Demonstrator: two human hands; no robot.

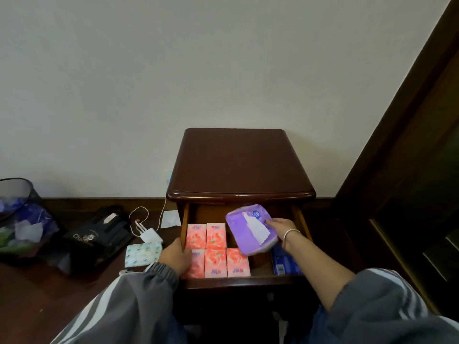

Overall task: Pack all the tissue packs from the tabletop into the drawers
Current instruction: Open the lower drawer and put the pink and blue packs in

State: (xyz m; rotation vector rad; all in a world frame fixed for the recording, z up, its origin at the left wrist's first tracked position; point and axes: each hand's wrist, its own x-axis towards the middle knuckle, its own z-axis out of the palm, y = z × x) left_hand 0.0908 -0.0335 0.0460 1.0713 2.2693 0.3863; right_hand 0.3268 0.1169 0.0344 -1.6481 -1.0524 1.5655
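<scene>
A dark wooden nightstand (241, 167) stands against the wall with its top drawer (238, 281) pulled out. Several pink tissue packs (215, 252) lie flat in the drawer's left and middle part. A blue pack (283, 261) lies at the drawer's right side, partly hidden by my arm. My right hand (280, 228) grips a purple tissue pack (250, 229) by its right end and holds it tilted above the drawer. My left hand (176, 256) rests on the drawer's left wall, its fingers curled over the edge beside the pink packs.
On the dark floor left of the nightstand lie a green-patterned tissue pack (142, 254), a white charger with its cable (150, 235), a black bag (96, 239) and a mesh waste bin (17, 214). A dark wooden door frame (409, 155) stands to the right.
</scene>
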